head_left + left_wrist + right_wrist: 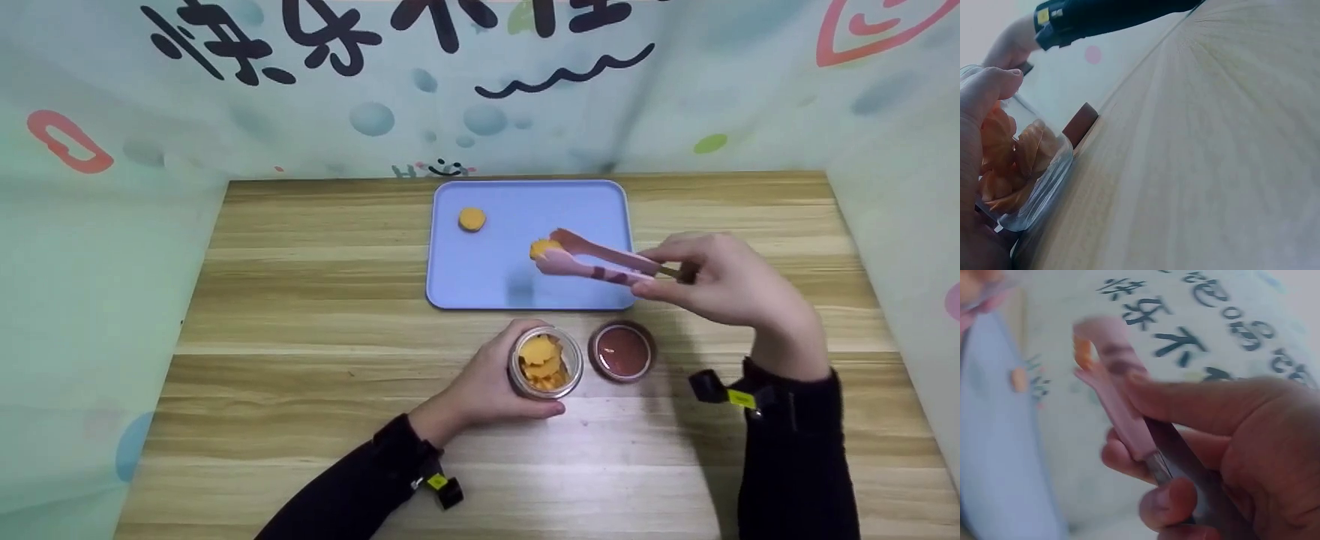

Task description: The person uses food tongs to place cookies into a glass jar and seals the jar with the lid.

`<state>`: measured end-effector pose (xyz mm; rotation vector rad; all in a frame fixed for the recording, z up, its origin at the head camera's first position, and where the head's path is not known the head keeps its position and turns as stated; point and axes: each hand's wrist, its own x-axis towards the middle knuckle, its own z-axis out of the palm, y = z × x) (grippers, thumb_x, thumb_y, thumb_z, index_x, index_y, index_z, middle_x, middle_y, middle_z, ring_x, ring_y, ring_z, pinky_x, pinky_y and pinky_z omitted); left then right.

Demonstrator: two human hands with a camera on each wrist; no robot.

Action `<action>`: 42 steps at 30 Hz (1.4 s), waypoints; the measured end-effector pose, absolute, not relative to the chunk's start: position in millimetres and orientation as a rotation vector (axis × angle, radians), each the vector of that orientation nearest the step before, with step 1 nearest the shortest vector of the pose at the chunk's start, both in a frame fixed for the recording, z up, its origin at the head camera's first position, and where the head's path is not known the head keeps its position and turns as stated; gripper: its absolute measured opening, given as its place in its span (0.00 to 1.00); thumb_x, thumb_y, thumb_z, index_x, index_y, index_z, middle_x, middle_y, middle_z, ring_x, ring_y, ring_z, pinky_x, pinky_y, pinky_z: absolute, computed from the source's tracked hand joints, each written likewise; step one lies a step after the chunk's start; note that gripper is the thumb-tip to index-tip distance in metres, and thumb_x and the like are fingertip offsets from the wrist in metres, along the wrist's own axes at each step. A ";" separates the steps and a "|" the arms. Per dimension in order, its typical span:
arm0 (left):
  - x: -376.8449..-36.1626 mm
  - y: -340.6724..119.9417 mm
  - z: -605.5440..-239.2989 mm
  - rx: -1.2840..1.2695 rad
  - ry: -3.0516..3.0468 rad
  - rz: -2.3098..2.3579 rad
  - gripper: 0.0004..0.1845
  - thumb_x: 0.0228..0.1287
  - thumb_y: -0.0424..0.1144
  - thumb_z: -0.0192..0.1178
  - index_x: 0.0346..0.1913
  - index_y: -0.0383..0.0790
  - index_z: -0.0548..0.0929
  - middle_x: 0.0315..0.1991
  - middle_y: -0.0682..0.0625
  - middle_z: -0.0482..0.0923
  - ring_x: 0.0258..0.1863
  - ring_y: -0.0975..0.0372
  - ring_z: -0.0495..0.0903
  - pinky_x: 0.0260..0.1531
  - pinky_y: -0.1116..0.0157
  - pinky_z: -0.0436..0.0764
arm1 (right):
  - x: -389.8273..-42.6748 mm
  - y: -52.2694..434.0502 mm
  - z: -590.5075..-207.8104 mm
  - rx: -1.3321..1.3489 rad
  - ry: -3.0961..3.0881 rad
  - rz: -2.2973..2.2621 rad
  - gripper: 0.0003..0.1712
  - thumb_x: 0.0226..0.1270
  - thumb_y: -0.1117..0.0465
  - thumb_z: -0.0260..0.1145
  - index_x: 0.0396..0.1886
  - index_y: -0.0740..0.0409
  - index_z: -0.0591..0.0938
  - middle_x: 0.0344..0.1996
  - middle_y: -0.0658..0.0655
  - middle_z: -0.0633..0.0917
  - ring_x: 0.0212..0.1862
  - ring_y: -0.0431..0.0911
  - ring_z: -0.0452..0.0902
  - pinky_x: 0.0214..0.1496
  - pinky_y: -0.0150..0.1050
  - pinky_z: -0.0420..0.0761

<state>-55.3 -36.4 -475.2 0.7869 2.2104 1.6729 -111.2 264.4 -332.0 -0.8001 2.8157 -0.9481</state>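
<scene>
Pink tongs (592, 264) are gripped in my right hand (720, 281), and their tips pinch an orange-yellow cookie (544, 248) above the blue tray (450, 289). The same tongs (1117, 382) and cookie (1082, 353) appear in the right wrist view. My left hand (495, 379) is curled round a clear glass jar (579, 367) that stands on the table below the tray. Inside the jar, several ridged cookies (1002, 152) show through the glass in the left wrist view. Another round cookie (472, 219) lies near the tray's upper left corner.
Beside the jar on the right lies a reddish-brown round lid (624, 352). The wooden table (300, 300) meets a printed cloth backdrop (300, 127) behind the tray, with cloth at both sides too.
</scene>
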 end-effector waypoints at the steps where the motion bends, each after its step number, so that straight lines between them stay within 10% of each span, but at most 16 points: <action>1: -55.2 -36.3 -475.4 0.791 2.207 1.677 0.52 0.30 0.57 0.79 0.64 0.63 0.61 0.57 0.64 0.72 0.57 0.70 0.74 0.62 0.65 0.73 | -106.7 267.8 -327.8 -0.834 2.810 -0.941 0.13 0.57 0.49 0.70 0.44 0.40 0.85 0.28 0.40 0.82 0.21 0.37 0.69 0.20 0.28 0.68; 10: -54.5 -34.9 -477.5 0.826 2.247 1.643 0.52 0.30 0.59 0.79 0.64 0.63 0.61 0.57 0.64 0.72 0.56 0.70 0.74 0.61 0.66 0.74 | -78.4 275.4 -301.4 -1.061 2.684 -0.970 0.16 0.51 0.61 0.76 0.40 0.40 0.86 0.28 0.40 0.80 0.22 0.34 0.69 0.22 0.23 0.68; 42: -55.9 -36.0 -475.1 0.807 2.205 1.671 0.51 0.31 0.57 0.79 0.63 0.64 0.62 0.57 0.64 0.72 0.55 0.69 0.75 0.60 0.67 0.75 | -52.7 255.9 -294.4 -1.152 2.712 -0.651 0.15 0.56 0.44 0.70 0.45 0.34 0.84 0.31 0.33 0.79 0.21 0.31 0.68 0.24 0.18 0.66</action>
